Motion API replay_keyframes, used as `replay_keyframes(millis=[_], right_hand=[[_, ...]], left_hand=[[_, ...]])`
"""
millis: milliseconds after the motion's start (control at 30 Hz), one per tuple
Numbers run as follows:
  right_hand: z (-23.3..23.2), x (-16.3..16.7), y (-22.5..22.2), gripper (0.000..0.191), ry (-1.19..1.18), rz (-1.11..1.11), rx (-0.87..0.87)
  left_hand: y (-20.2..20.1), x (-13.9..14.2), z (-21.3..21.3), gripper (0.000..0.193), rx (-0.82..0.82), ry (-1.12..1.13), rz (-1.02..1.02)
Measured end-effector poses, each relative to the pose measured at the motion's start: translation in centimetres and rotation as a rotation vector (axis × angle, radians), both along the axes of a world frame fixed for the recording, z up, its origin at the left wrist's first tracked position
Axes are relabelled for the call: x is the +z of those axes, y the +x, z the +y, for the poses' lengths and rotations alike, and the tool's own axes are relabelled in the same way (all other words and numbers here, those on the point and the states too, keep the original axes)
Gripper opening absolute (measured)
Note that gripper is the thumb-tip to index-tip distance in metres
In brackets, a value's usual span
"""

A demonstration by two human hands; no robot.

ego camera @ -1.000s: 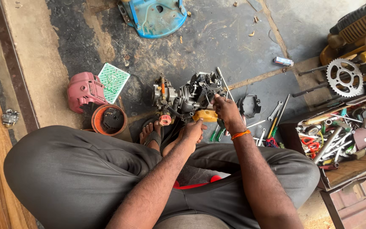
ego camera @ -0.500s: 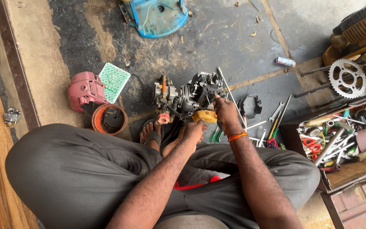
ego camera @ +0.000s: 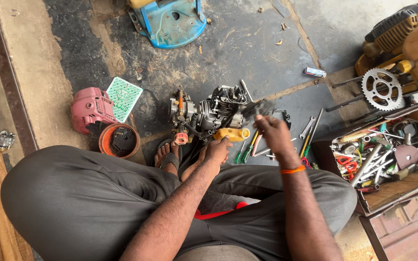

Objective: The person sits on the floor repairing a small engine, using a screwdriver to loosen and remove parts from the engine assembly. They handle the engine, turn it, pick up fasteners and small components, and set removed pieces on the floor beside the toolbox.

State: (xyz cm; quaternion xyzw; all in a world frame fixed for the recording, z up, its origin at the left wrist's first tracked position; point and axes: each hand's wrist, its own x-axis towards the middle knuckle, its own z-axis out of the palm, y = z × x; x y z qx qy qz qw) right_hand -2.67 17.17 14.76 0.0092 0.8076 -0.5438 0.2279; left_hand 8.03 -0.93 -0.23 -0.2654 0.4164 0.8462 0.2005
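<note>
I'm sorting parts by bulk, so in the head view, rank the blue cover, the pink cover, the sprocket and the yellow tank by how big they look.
1. blue cover, partly cut off by the frame
2. pink cover
3. sprocket
4. yellow tank, partly hidden by the left hand

Pink cover and sprocket look close; distance may skew this.

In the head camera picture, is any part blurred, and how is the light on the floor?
Head view: the right hand and the dark tool it holds are smeared by motion blur; the left hand, resting by the yellow part of the small engine, is sharp. Light is soft and even, with no hard shadows or glare on the floor; the toolbox is clear.
</note>
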Motion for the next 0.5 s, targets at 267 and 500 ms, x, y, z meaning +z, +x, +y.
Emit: replay_keyframes(millis=[267,500], right_hand=[[1.2,0.6,3.2,0.032,0.032,0.060,0.298],[1.3,-0.5,2.3,0.031,-0.010,0.024,0.412]], left_hand=[[-2.8,7.9,1.0,0.065,0.002,-0.129,-0.196],[-4.5,11.0,-1.2,0.028,0.093,0.059,-0.104]])
